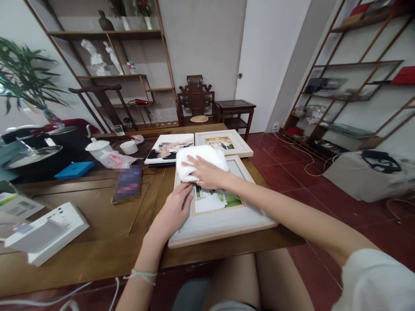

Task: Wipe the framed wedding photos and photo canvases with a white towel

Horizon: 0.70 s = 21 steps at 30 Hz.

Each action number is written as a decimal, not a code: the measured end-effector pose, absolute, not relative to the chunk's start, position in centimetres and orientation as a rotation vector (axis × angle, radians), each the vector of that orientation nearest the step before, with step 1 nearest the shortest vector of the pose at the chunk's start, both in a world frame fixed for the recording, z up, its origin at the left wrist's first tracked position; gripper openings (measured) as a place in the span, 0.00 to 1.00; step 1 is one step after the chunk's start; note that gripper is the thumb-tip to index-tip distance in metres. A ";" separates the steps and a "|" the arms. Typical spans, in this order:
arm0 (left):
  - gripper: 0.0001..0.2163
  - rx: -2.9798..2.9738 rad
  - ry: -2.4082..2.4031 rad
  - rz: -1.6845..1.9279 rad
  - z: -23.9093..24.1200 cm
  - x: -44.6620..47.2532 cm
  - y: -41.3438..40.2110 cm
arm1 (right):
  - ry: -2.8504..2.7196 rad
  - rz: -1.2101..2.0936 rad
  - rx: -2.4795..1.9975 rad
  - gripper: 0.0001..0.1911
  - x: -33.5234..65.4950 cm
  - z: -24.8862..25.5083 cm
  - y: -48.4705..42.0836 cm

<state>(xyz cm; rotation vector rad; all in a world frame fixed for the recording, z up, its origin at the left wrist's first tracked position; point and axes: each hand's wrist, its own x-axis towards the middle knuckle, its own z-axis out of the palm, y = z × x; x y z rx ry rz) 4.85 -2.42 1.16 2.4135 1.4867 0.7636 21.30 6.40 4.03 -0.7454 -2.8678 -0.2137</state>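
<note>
A large picture frame [223, 222] with a wide white mat and a pale wood rim lies flat at the near edge of the wooden table [97, 233]. My right hand [209, 172] presses a folded white cloth [199, 160] onto the frame's upper part, fingers lying flat on the cloth. My left hand [175, 209] rests on the frame's left border, fingers stretched out and holding it down. The photo [217, 199] in the frame is partly covered by my right hand and the cloth.
A smaller frame [238, 149] and a flat photo print [168, 149] lie behind the big frame. To the left are a white box [45, 233], a blue box [74, 169], cups, pots and a plant. Shelves line both walls; cables trail on the red floor.
</note>
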 end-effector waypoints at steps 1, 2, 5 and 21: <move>0.18 2.415 1.491 0.765 1.1 4.9 -2.4 | -2.880 -0.213 -0.730 0.23 20.9 3.9 6.5; 0.18 2.419 1.491 0.765 1.1 4.9 -2.4 | -2.885 -0.209 -0.731 0.22 20.8 3.9 6.6; 0.18 2.429 1.477 0.761 1.0 4.9 -2.3 | -2.881 -0.206 -0.813 0.22 21.6 4.0 6.8; 0.19 2.411 1.490 0.777 0.8 4.8 -2.4 | -2.869 -0.251 -1.164 0.20 32.4 5.0 3.8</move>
